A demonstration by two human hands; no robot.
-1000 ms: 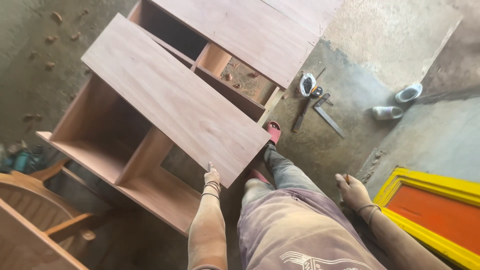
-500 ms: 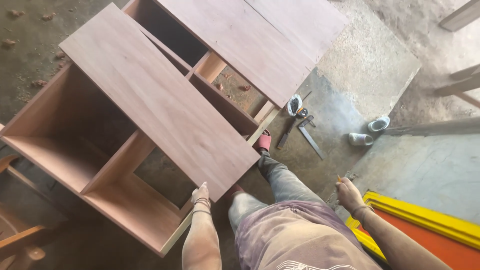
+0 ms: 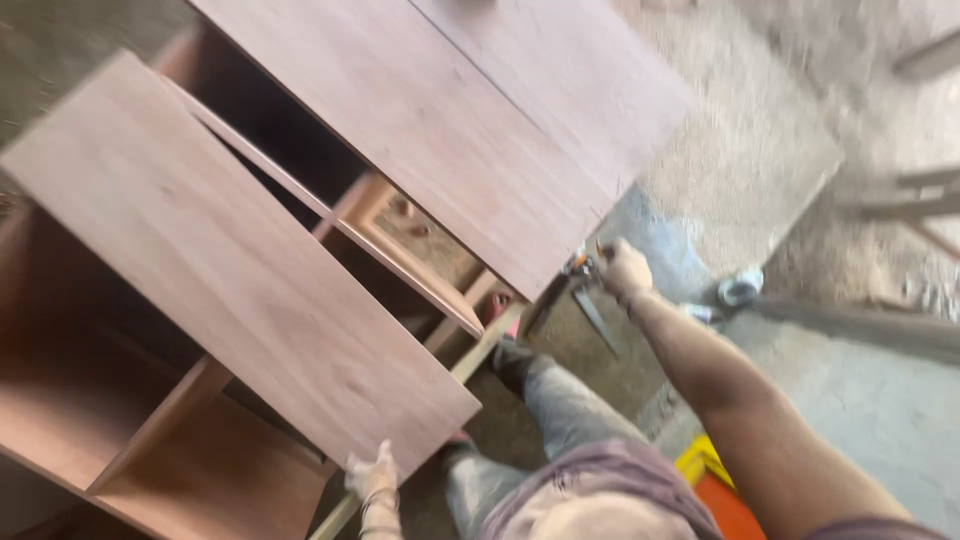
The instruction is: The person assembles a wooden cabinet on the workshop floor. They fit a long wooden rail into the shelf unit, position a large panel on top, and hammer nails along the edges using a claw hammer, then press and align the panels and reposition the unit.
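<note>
No packages, labels, signs or screens.

A small pale cup-like container (image 3: 741,288), blurred, is seen on the grey concrete floor (image 3: 880,420). A yellow-framed orange panel (image 3: 712,478) is partly shown. Wooden slats (image 3: 925,195) are possibly stacked at right.

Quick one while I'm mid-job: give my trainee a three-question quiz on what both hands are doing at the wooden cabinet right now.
1. True or false: the left hand rests at the near corner of the wooden panel.
2. Where has the right hand reached? A) the tools on the floor B) the yellow frame C) the cabinet shelf
3. What lies under the panel?

Key: 1 true; 2 A; 3 the open wooden cabinet.
</note>
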